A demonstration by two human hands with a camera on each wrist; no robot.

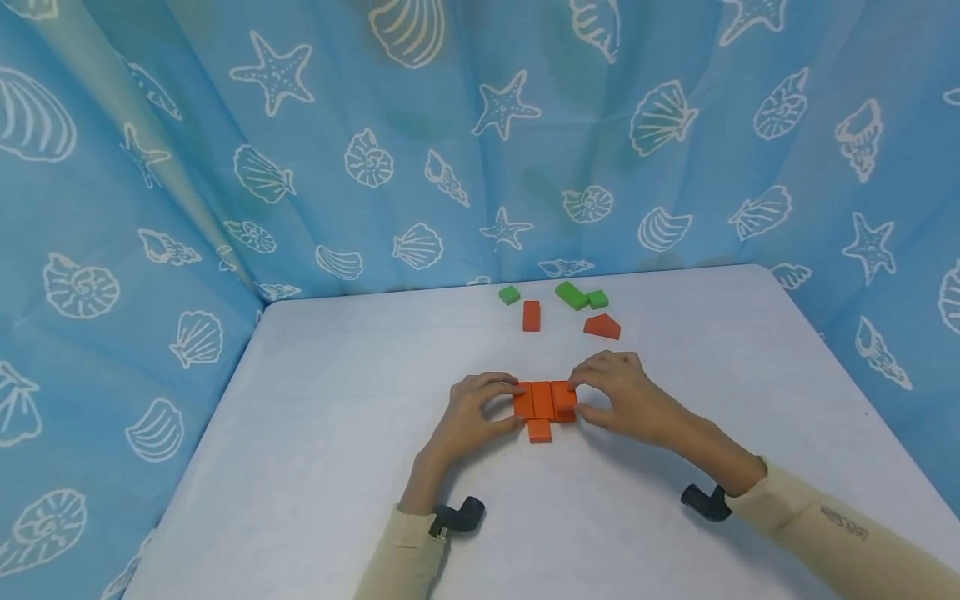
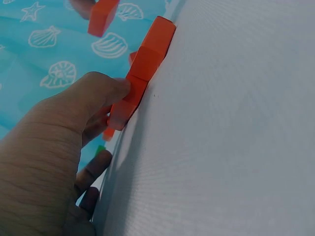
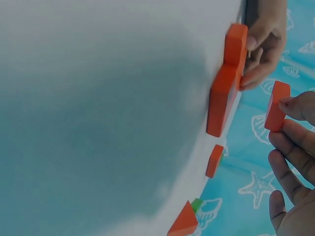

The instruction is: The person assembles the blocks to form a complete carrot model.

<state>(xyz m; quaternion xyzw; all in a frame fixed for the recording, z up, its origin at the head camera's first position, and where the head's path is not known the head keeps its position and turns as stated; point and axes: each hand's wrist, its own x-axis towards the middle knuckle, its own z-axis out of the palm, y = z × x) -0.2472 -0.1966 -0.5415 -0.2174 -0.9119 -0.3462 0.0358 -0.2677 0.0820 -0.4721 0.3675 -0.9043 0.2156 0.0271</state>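
Orange blocks (image 1: 542, 402) lie flat against each other mid-table, with a smaller orange block (image 1: 540, 432) at their near side. My left hand (image 1: 467, 423) holds the leftmost block (image 2: 129, 101) of this group between thumb and fingers, the thumb on its near end. Between the thumb and index finger of my right hand (image 1: 626, 402) is another orange block (image 3: 278, 105). It is raised off the table, and in the head view it overlaps the right end of the group. The other right fingers extend loosely below it in the right wrist view.
Beyond the group lie an orange rectangular block (image 1: 531, 316) and an orange sloped block (image 1: 602, 327). Farther back are green blocks: a small one (image 1: 509, 295), a longer one (image 1: 572, 295) and another small one (image 1: 597, 299). A blue shell-patterned curtain (image 1: 450, 150) hangs behind the white table (image 1: 337, 400).
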